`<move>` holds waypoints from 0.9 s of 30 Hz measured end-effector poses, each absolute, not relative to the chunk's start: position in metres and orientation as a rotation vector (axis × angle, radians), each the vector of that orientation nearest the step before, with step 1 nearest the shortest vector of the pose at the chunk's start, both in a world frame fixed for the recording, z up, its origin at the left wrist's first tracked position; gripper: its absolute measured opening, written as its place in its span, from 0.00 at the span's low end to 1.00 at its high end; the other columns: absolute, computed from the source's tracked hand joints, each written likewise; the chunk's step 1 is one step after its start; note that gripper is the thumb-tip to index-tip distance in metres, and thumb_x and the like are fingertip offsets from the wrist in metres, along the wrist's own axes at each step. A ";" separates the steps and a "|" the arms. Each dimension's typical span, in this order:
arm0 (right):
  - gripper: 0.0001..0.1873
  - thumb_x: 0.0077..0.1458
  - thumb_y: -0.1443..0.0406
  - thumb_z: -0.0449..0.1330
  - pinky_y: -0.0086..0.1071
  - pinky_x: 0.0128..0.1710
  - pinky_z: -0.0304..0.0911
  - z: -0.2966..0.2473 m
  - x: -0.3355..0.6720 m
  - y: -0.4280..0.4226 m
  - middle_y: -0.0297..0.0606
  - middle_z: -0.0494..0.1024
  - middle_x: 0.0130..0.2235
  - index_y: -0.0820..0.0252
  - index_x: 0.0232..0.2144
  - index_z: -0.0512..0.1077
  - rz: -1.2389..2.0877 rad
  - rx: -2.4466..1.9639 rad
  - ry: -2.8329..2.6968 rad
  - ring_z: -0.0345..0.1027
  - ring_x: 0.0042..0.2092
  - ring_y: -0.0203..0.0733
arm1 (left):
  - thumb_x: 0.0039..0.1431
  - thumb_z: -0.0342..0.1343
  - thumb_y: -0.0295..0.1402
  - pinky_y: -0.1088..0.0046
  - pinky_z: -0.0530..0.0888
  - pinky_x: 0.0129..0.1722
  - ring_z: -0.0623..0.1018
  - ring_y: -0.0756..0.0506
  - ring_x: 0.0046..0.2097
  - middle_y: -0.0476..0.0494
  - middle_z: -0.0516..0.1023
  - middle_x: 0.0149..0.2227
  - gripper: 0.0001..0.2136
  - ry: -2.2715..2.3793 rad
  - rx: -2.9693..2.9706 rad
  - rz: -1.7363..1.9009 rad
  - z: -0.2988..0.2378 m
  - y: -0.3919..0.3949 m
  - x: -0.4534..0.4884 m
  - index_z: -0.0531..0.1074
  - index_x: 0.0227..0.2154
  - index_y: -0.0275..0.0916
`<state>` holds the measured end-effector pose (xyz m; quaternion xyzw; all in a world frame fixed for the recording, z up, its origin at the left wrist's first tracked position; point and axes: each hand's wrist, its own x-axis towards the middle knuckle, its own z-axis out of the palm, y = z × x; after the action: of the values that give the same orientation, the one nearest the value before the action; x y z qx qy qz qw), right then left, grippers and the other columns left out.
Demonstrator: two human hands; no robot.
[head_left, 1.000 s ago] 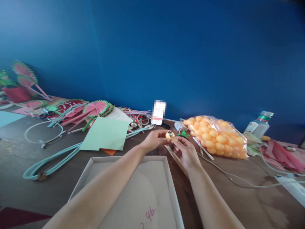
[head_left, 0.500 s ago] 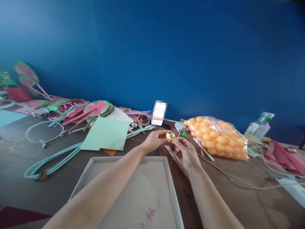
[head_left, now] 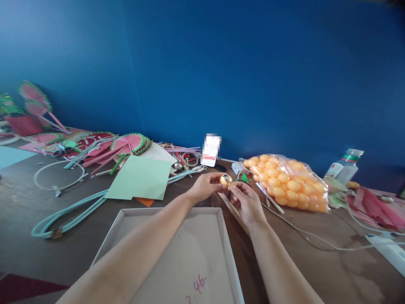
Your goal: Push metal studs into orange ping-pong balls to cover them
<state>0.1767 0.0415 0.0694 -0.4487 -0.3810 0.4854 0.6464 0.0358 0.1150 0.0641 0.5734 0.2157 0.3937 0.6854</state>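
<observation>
Between my two hands is a small shiny gold ball (head_left: 225, 180) with a dark reflective patch. The fingertips of my left hand (head_left: 205, 185) pinch it from the left side. My right hand (head_left: 246, 202) is closed, thumb and forefinger pressed at the ball's lower right; whether they also hold some small part there is too small to tell. Both hands are raised past the far rim of a shallow cardboard box lid (head_left: 209, 249) with pink handwriting. A long wooden strip (head_left: 234, 213) lies partly beneath my right hand.
A clear bag of orange balls (head_left: 286, 183) lies to the right, with a white cable (head_left: 303, 234) in front. A phone (head_left: 211, 151) stands against the blue wall. Left are green paper (head_left: 139, 177), pale tubing (head_left: 72, 215) and paper fans (head_left: 131, 145). A bottle (head_left: 343, 169) stands far right.
</observation>
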 end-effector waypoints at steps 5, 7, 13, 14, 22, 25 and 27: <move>0.10 0.44 0.61 0.68 0.23 0.21 0.54 0.069 0.177 0.041 0.27 0.66 0.20 0.59 0.28 0.73 1.109 -1.003 -0.864 0.53 0.21 0.28 | 0.44 0.66 0.35 0.66 0.74 0.43 0.78 0.44 0.41 0.36 0.77 0.44 0.25 0.480 1.291 0.885 0.063 0.116 0.036 0.71 0.47 0.33; 0.09 0.45 0.61 0.68 0.23 0.21 0.53 0.068 0.177 0.041 0.27 0.66 0.20 0.59 0.28 0.73 1.121 -0.992 -0.860 0.52 0.21 0.28 | 0.43 0.67 0.35 0.66 0.74 0.43 0.78 0.44 0.41 0.36 0.77 0.44 0.26 0.486 1.282 0.882 0.063 0.116 0.036 0.71 0.47 0.32; 0.09 0.44 0.62 0.68 0.23 0.22 0.53 0.068 0.177 0.041 0.27 0.66 0.19 0.59 0.28 0.73 1.127 -0.993 -0.847 0.53 0.21 0.28 | 0.43 0.67 0.34 0.67 0.75 0.43 0.78 0.44 0.41 0.35 0.77 0.44 0.26 0.482 1.274 0.882 0.066 0.114 0.036 0.71 0.46 0.31; 0.09 0.44 0.62 0.68 0.23 0.22 0.54 0.068 0.177 0.041 0.27 0.66 0.19 0.59 0.28 0.73 1.125 -0.992 -0.846 0.53 0.21 0.28 | 0.43 0.67 0.34 0.67 0.75 0.43 0.78 0.44 0.41 0.35 0.77 0.44 0.25 0.477 1.275 0.882 0.066 0.114 0.036 0.72 0.46 0.31; 0.10 0.43 0.61 0.68 0.23 0.21 0.53 0.070 0.176 0.041 0.27 0.65 0.20 0.58 0.28 0.73 1.127 -0.997 -0.839 0.52 0.21 0.28 | 0.43 0.67 0.34 0.67 0.74 0.43 0.78 0.44 0.41 0.37 0.77 0.43 0.25 0.463 1.265 0.882 0.064 0.115 0.036 0.72 0.46 0.32; 0.10 0.44 0.61 0.68 0.23 0.21 0.53 0.071 0.175 0.041 0.26 0.64 0.19 0.58 0.27 0.72 1.121 -0.999 -0.851 0.52 0.21 0.28 | 0.43 0.67 0.35 0.66 0.74 0.44 0.78 0.44 0.41 0.37 0.77 0.44 0.25 0.467 1.266 0.887 0.064 0.115 0.036 0.72 0.46 0.32; 0.10 0.44 0.60 0.68 0.23 0.21 0.52 0.071 0.174 0.041 0.26 0.63 0.19 0.58 0.27 0.72 1.108 -1.008 -0.860 0.52 0.21 0.29 | 0.43 0.67 0.35 0.66 0.74 0.44 0.78 0.44 0.41 0.36 0.77 0.44 0.26 0.470 1.268 0.887 0.065 0.114 0.036 0.72 0.46 0.32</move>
<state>0.1744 0.0407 0.0710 -0.4437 -0.3784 0.4878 0.6496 0.0361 0.1144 0.0650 0.5672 0.2103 0.3969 0.6903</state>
